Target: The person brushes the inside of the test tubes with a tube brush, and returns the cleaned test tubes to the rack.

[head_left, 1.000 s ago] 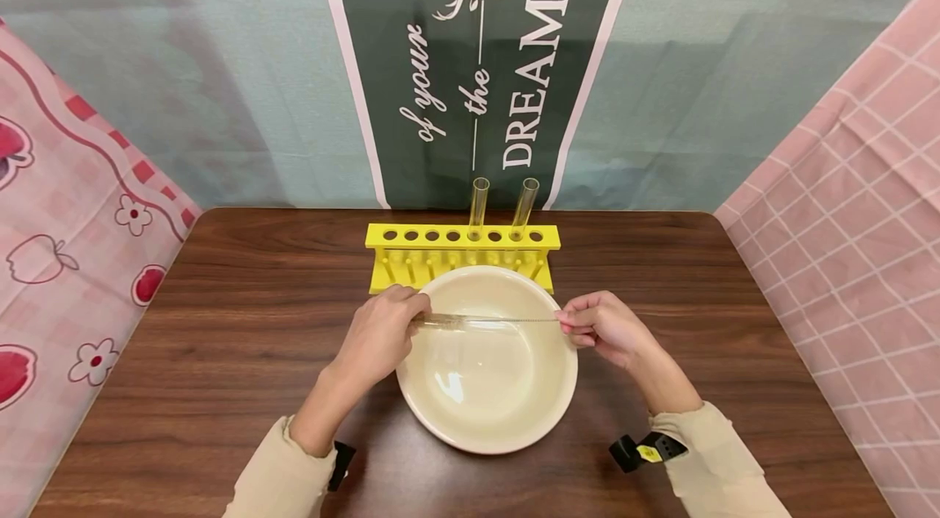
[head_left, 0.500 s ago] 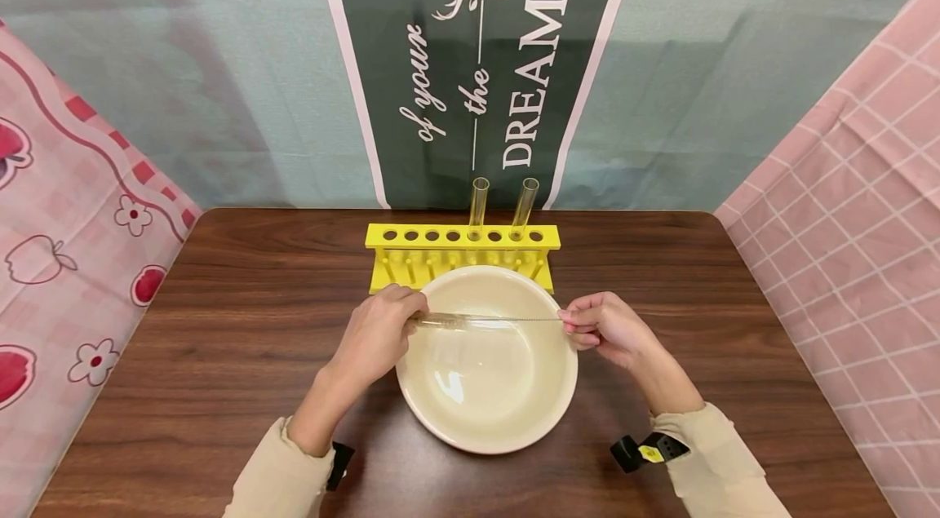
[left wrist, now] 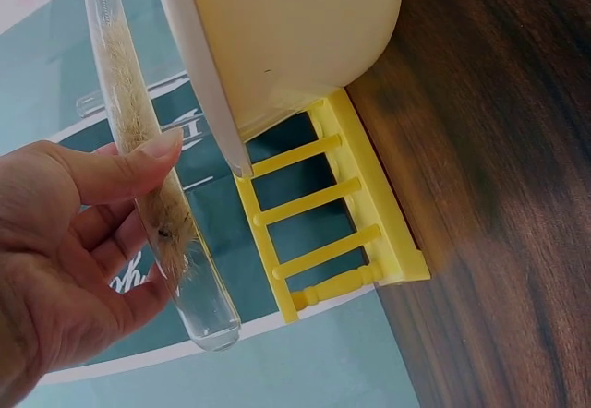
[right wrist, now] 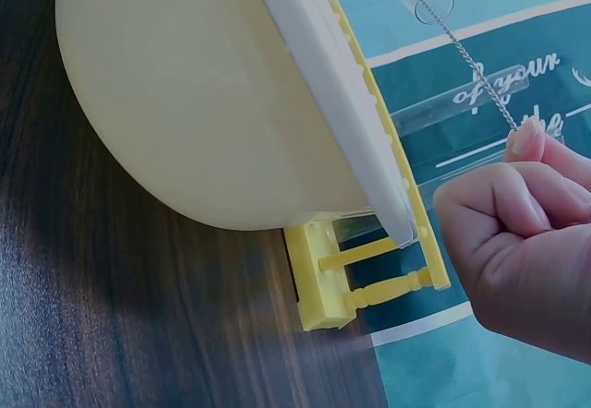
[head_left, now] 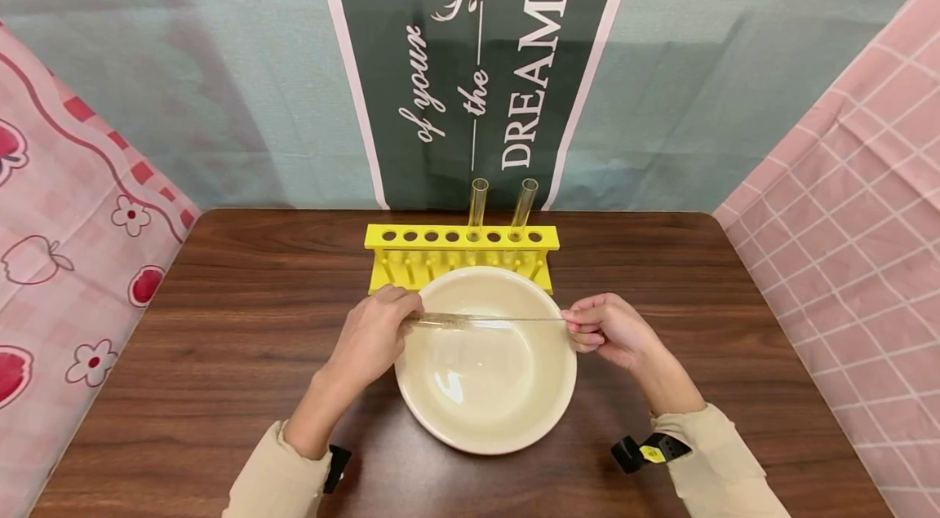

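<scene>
My left hand (head_left: pixel 373 332) grips a clear glass test tube (left wrist: pixel 211 316) lying nearly level over the cream basin (head_left: pixel 481 396). Inside the tube sits a test tube brush, its pale bristles (left wrist: pixel 129 99) reaching past my thumb towards the rounded closed end. The brush's twisted wire handle (right wrist: pixel 473 62) comes out of the tube's open mouth on the right. My right hand (head_left: pixel 613 330) pinches the end of that wire between thumb and forefinger, the other fingers curled in.
A yellow test tube rack (head_left: pixel 419 237) stands behind the basin, partly hidden by it. Two glass test tubes (head_left: pixel 477 208) stand on its pegs side, upside up at the right half. The wooden table (head_left: pixel 257 298) ends at a teal cloth backdrop (head_left: pixel 242 94).
My left hand has shifted slightly left with the tube. The right hand has moved a little to the right, still pinching the brush's wire.
</scene>
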